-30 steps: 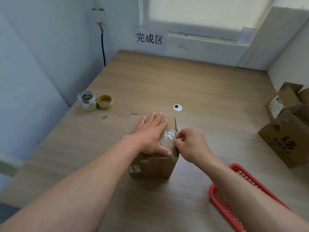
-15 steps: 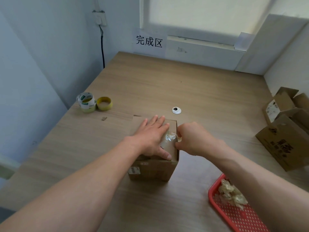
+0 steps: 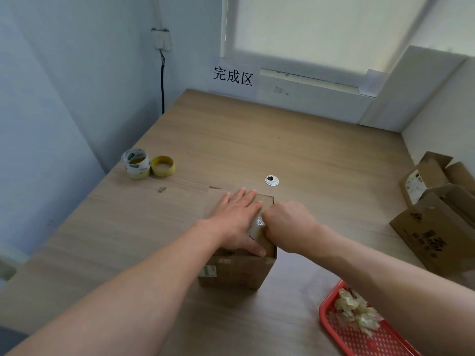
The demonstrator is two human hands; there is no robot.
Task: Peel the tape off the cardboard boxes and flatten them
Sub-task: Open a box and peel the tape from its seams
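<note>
Tape (image 3: 259,222) only partly lifted; cardboard box (image 3: 231,272) not yet opened

Compared with a second ago I see less of the crumpled strip; only a small shine shows between the two hands, because the right hand (image 3: 288,227) has come closer over it; I judge the peel is just begun, and flattening is far off. The left hand (image 3: 236,219) lies flat, fingers straight, pressing the lid; the right is curled, knuckles up, and seems to pinch the strip, fingertips hidden; the box stands on the table (image 3: 257,150), near me.
</note>
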